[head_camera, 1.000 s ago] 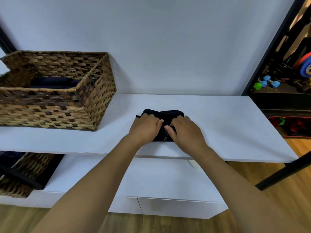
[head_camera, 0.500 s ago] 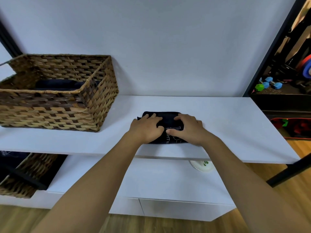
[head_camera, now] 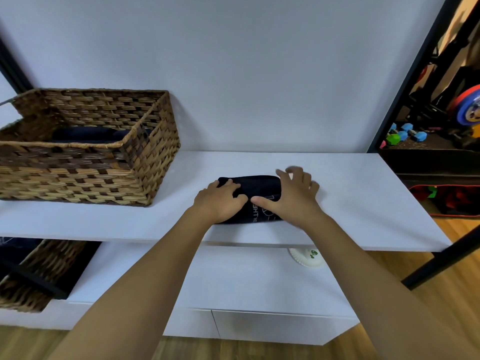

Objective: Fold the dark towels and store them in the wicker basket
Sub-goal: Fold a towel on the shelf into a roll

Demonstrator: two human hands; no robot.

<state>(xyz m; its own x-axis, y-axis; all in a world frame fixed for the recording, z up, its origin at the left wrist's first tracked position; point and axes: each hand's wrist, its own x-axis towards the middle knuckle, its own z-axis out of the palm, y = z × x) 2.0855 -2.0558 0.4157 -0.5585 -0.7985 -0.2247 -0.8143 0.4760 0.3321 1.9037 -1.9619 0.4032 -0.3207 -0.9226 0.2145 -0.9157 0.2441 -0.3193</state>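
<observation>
One folded dark towel [head_camera: 255, 189] lies on the white shelf [head_camera: 350, 193], right of the wicker basket [head_camera: 85, 175]. Left hand [head_camera: 220, 201] presses flat on its left end, fingers relaxed. Right hand [head_camera: 293, 201], fingers spread and blurred, covers its right end, thumb on the cloth. More dark cloth lies inside the basket.

Right hand [head_camera: 293, 196] fingertips blurred; towel [head_camera: 255, 187] lettering half-covered.

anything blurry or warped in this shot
Head view: the right hand's fingertips are motion-smeared; the left hand on the dark towel is sharp. Wide-angle distortion bows the black frame post and the shelf edges.
</observation>
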